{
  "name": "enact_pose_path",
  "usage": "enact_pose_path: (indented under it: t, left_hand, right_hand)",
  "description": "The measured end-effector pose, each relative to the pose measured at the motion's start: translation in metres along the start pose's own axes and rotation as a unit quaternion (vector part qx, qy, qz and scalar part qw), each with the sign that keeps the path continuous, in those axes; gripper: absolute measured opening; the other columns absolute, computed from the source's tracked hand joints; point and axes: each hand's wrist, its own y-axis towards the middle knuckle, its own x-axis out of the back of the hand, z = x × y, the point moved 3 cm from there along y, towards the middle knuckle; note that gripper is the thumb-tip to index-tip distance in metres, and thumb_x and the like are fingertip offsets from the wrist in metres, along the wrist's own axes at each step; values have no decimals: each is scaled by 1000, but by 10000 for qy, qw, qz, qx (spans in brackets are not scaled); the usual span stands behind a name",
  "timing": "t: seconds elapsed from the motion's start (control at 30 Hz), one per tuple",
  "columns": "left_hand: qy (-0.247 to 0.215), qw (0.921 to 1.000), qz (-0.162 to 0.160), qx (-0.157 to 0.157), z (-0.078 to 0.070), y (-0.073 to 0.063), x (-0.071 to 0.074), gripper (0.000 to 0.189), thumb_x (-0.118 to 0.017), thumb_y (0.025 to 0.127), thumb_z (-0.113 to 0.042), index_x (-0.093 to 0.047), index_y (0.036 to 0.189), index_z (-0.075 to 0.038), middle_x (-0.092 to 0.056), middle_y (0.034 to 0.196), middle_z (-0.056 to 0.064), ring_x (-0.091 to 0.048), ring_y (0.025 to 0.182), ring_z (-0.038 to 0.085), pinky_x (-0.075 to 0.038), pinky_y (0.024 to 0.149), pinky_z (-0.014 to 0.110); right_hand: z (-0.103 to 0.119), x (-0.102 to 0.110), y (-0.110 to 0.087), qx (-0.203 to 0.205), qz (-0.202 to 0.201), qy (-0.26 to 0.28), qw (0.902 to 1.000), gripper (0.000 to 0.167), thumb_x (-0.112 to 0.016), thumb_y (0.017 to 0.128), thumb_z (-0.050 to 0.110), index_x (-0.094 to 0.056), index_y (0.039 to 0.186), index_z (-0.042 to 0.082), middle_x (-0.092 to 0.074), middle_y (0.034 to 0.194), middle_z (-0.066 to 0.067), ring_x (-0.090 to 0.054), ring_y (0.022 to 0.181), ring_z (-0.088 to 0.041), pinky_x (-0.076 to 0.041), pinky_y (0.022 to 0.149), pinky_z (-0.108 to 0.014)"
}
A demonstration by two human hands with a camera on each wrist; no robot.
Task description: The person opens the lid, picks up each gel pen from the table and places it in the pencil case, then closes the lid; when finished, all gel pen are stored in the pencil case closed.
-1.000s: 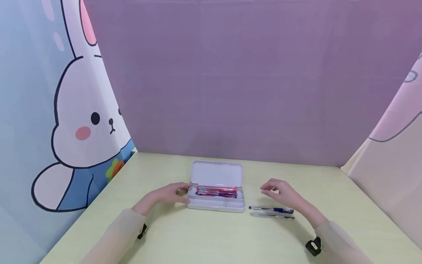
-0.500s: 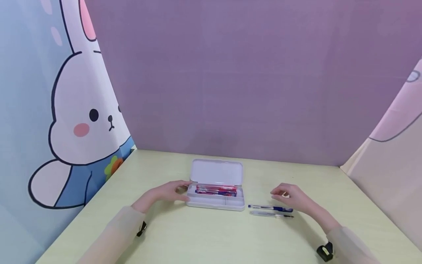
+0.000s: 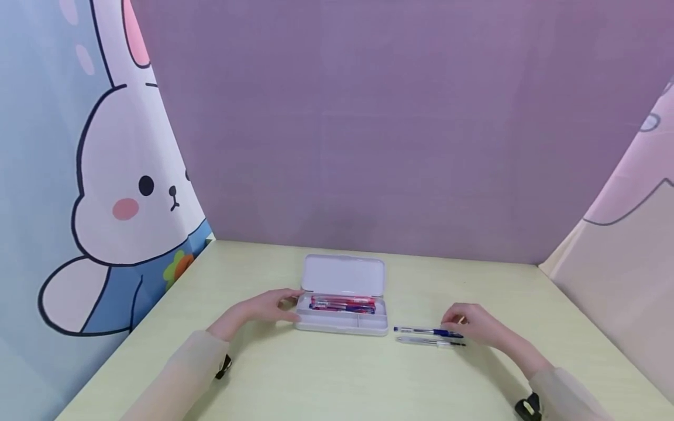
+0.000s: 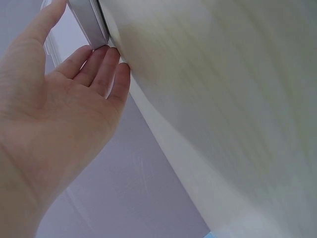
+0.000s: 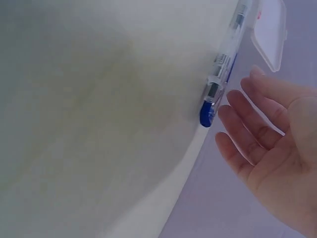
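Observation:
A white pencil case [image 3: 342,324] lies with its lid [image 3: 343,275] raised, several red and blue pens [image 3: 343,304] in its back compartment. My left hand [image 3: 265,306] holds the case's left end, thumb toward the front and fingers toward the hinge; in the left wrist view the fingertips touch its end. Right of the case, a clear gel pen with a blue cap [image 3: 427,331] lies above a clear pen with a dark tip [image 3: 429,341]. My right hand [image 3: 476,323] hovers at the blue-capped end, fingers loosely bent; in the right wrist view a small gap separates them.
The pale wooden table [image 3: 326,380] reaches back to a purple cloth wall [image 3: 368,128]. At the left hangs a curtain with a rabbit print [image 3: 131,175], and a pink and cream curtain [image 3: 621,234] bounds the right side.
My right hand has moved right and down, from above the pens to the blue-capped end of the nearer-to-hand gel pen. My left hand stays at the case, and the pens lie still.

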Motion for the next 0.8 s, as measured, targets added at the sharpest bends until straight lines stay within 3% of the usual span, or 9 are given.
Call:
enact_pose_path:
  t: [0.53, 0.8]
  left_hand:
    - [46, 10000, -26, 39, 0, -1, 0, 70, -70, 83, -34, -41, 142, -10, -47, 139, 16, -45, 126, 33, -35, 106, 54]
    - [-12, 10000, -1, 3, 0, 0, 0, 69, -70, 84, -33, -41, 141, -8, -47, 138, 16, -46, 125, 32, -36, 105, 53]
  right_hand:
    - [-7, -2, -5, -42, 389, 107, 9992, 11, -68, 85, 15, -71, 93, 7, -64, 88, -1, -56, 78, -3, -50, 66, -20]
    - [-9, -2, -6, -23, 311, 32, 9995, 15, -68, 84, 12, -70, 95, 2, -62, 86, -1, -56, 76, -5, -48, 64, -20]
